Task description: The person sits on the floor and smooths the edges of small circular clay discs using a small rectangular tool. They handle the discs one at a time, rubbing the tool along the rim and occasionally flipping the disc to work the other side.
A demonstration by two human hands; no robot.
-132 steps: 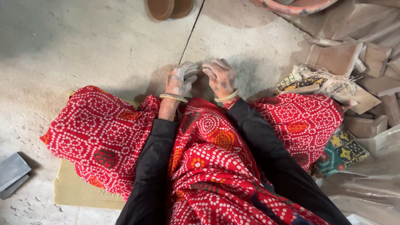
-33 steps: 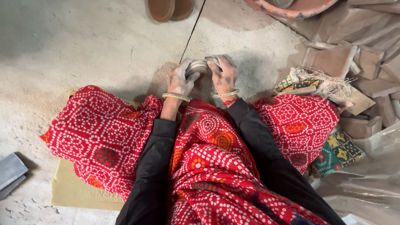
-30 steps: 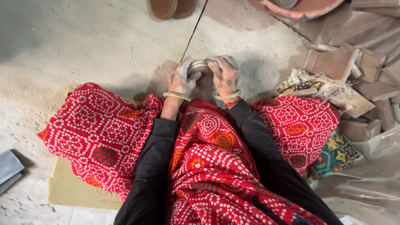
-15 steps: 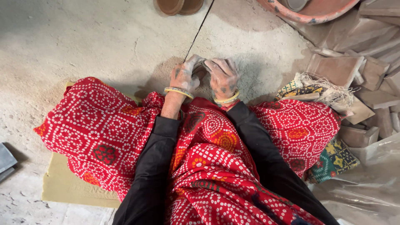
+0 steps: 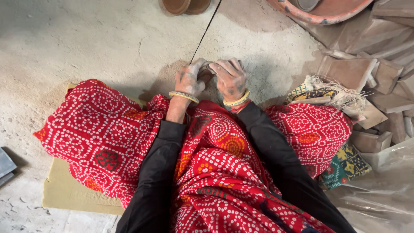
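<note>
Dusty floor (image 5: 86, 43) is filling most of the view, w/ the person sitting on it in a red dotted cloth (image 5: 108, 133) spreading over both knees, 2 black sleeves (image 5: 151, 172) running fwd. One tan mat (image 5: 64, 194) is lying under the left knee. Approx 8 brown clay slabs (image 5: 345, 71) are piling up at right, beside 1 orange basin (image 5: 327, 11) at the top edge and 2 round brown dishes (image 5: 183, 5). One thin dark cord (image 5: 206, 30) is running from the top down to the hands. Left hand (image 5: 189, 80) and right hand (image 5: 230, 80) are sitting together, both curling round 1 small clay piece (image 5: 206, 71) just above the lap; 2 yellow bangles (image 5: 183, 96), one per wrist.
</note>
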